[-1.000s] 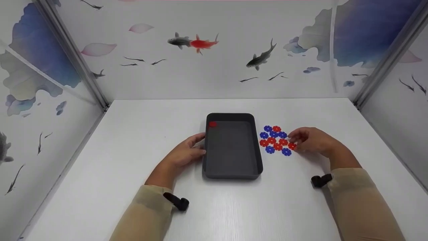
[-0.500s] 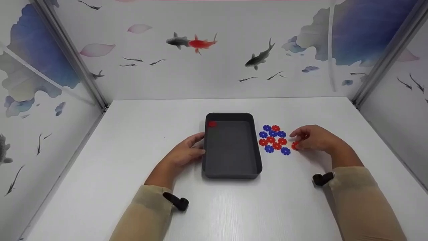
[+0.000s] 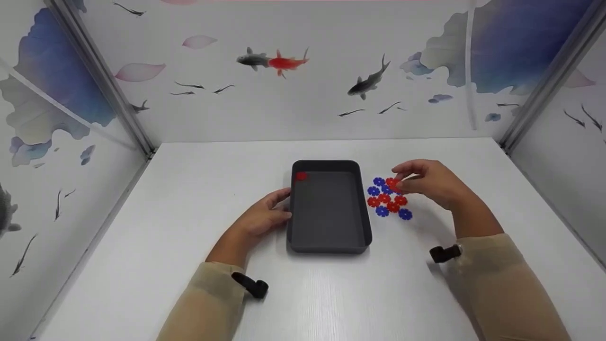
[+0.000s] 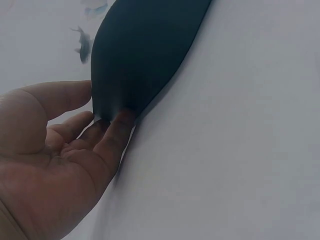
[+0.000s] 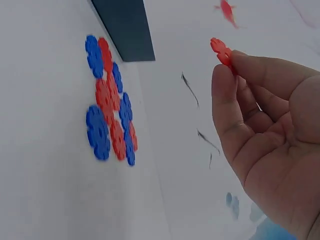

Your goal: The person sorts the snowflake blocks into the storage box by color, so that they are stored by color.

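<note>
My right hand (image 3: 433,183) pinches a red plastic snowflake disc (image 5: 218,48) between thumb and forefinger, raised off the table. Below and left of that hand lie several blue and red discs, among them a blue disc (image 3: 405,214) and a red disc (image 3: 393,207). A dark grey rectangular tray (image 3: 329,249) stands left of them, with one red disc (image 3: 301,176) in its far left corner. My left hand (image 3: 258,217) rests its fingertips against the tray's left outer wall; the left wrist view shows them touching the wall and its lower edge.
The white table (image 3: 303,293) extends around the tray. A printed back wall (image 3: 312,113) closes off the far side, and side panels with metal posts (image 3: 551,80) stand left and right.
My right hand has drawn a red disc away from the near right of the group, then lifted it and moved up and left over the others. The left hand and tray stay put.
</note>
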Action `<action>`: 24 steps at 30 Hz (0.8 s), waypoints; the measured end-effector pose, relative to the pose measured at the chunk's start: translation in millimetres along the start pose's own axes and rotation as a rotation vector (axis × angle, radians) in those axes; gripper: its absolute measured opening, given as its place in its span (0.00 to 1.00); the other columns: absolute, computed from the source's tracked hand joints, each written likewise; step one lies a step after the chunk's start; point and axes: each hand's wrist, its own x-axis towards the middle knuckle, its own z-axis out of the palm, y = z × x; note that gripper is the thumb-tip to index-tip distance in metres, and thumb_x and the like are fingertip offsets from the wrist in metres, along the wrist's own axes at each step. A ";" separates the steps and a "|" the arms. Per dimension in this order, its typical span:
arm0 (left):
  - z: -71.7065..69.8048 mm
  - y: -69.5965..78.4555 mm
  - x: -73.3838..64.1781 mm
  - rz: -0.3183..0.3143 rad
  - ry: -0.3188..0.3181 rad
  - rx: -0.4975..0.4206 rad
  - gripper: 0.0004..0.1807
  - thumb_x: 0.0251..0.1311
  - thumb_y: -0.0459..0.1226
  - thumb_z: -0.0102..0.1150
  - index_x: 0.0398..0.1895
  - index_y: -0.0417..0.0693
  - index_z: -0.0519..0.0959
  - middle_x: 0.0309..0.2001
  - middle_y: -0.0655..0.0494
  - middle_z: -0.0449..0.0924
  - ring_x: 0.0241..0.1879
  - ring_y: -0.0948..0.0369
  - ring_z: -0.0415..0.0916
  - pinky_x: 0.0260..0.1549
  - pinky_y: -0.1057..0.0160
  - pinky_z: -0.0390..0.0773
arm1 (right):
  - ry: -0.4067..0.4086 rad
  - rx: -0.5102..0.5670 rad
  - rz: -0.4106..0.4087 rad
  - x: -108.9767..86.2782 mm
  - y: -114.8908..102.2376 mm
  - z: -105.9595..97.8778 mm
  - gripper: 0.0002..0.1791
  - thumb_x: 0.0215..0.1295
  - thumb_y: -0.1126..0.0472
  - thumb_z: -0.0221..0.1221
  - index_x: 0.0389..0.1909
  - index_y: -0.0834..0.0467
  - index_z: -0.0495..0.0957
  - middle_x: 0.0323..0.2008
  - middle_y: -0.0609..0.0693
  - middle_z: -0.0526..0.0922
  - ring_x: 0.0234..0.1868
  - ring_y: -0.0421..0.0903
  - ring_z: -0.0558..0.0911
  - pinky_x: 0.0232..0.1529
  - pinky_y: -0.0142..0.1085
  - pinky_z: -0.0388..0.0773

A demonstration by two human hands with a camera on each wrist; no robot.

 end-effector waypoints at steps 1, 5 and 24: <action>-0.1 -0.4 0.2 0.004 -0.001 0.002 0.43 0.67 0.23 0.61 0.84 0.49 0.62 0.87 0.54 0.55 0.84 0.51 0.60 0.79 0.49 0.69 | -0.003 0.006 -0.014 1.1 -4.7 5.3 0.23 0.72 0.58 0.69 0.66 0.49 0.80 0.60 0.55 0.81 0.57 0.47 0.88 0.60 0.38 0.87; 0.1 -0.4 0.0 0.009 -0.002 0.009 0.42 0.67 0.23 0.61 0.84 0.49 0.62 0.86 0.53 0.55 0.83 0.50 0.61 0.78 0.49 0.69 | -0.026 0.048 -0.059 9.3 -22.9 26.4 0.20 0.72 0.58 0.69 0.63 0.49 0.81 0.59 0.55 0.83 0.58 0.48 0.88 0.62 0.42 0.86; 1.7 1.9 -1.0 -0.018 0.007 0.019 0.42 0.68 0.24 0.61 0.84 0.53 0.63 0.86 0.57 0.57 0.81 0.54 0.65 0.76 0.51 0.72 | 0.020 0.423 -0.055 82.1 -85.1 97.6 0.18 0.73 0.65 0.66 0.62 0.55 0.81 0.56 0.54 0.86 0.50 0.48 0.88 0.63 0.43 0.86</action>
